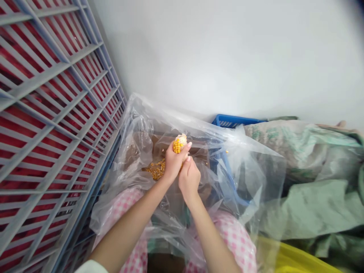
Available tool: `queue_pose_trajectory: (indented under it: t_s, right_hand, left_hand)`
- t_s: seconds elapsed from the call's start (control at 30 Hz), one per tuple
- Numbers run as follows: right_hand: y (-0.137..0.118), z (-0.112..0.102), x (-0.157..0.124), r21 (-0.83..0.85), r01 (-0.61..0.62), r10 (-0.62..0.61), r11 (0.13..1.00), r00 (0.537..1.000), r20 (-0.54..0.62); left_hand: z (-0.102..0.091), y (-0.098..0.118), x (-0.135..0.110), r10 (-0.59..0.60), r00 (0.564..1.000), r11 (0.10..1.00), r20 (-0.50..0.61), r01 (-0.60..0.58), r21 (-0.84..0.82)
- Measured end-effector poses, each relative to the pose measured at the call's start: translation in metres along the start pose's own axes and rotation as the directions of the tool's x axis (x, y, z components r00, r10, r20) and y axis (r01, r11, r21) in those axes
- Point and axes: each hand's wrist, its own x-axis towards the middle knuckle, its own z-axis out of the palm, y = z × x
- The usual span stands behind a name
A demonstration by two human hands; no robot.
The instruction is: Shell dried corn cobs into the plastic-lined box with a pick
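As left hand (173, 163) holds, corn cob (178, 144) tilting up-right

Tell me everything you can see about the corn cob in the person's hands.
The corn cob is short, with rows of glossy orange-yellow kernels and a pale, whitish patch at its upper end. It stands tilted upward, gripped by the fingers of the left hand, with the right hand pressed close beneath it, hiding its lower part. It is held above loose kernels inside a clear plastic bag.
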Motion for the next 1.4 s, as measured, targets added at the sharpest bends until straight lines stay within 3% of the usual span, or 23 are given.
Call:
queue_pose_trajectory:
  t_s: [0.13, 0.27, 0.4, 0.57, 0.63, 0.73, 0.83, 0.93, 1.03, 1.23, 1.4]
  right_hand:
    - [0.006, 0.003, 0.003, 0.121, -0.094, 0.095, 0.988, 0.995, -0.004]
    - [0.012, 0.006, 0.010, 0.259, -0.163, 0.167, 0.952, 0.986, 0.007]
    - [0.017, 0.012, 0.020, 0.333, -0.198, 0.196, 0.922, 0.980, 0.041]
    - [0.030, 0.022, 0.035, 0.451, -0.262, 0.203, 0.854, 0.963, 0.175]
    - [0.034, 0.022, 0.039, 0.445, -0.319, 0.232, 0.837, 0.943, 0.239]
    - [0.034, 0.018, 0.035, 0.387, -0.365, 0.281, 0.847, 0.925, 0.256]
    - [0.027, 0.014, 0.022, 0.302, -0.169, 0.138, 0.938, 0.983, 0.122]
    - [0.019, 0.016, 0.011, 0.104, -0.036, 0.027, 0.994, 0.996, 0.084]
    - [0.018, 0.022, 0.008, 0.058, -0.109, 0.104, 0.992, 0.991, 0.082]
    - [0.023, 0.028, 0.014, 0.207, -0.275, 0.264, 0.939, 0.961, 0.078]
    - [0.027, 0.032, 0.018, 0.263, -0.330, 0.315, 0.906, 0.944, 0.098]
  left_hand:
    - [0.006, -0.003, 0.001, 0.108, 0.994, 0.988, 0.016, -0.109, 0.108]
    - [0.004, -0.012, 0.005, 0.128, 0.991, 0.982, 0.029, -0.131, 0.137]
    - [0.001, -0.023, 0.013, 0.051, 0.998, 0.998, 0.039, -0.052, 0.029]
    - [-0.002, -0.027, 0.018, -0.100, 0.993, 0.984, 0.060, 0.108, -0.143]
    - [-0.004, -0.027, 0.020, -0.088, 0.996, 0.989, 0.035, 0.091, -0.113]
    - [-0.007, -0.026, 0.023, 0.035, 0.992, 0.997, -0.124, -0.027, 0.071]
    - [-0.006, -0.026, 0.024, 0.135, 0.963, 0.973, -0.234, -0.085, 0.214]
    - [-0.002, -0.026, 0.019, 0.074, 0.976, 0.987, -0.207, -0.042, 0.156]
    - [0.002, -0.027, 0.015, 0.040, 0.975, 0.986, -0.218, -0.003, 0.164]
    - [0.000, -0.029, 0.016, 0.097, 0.975, 0.964, -0.198, -0.042, 0.263]
    - [-0.003, -0.032, 0.020, 0.103, 0.985, 0.961, -0.140, -0.062, 0.268]
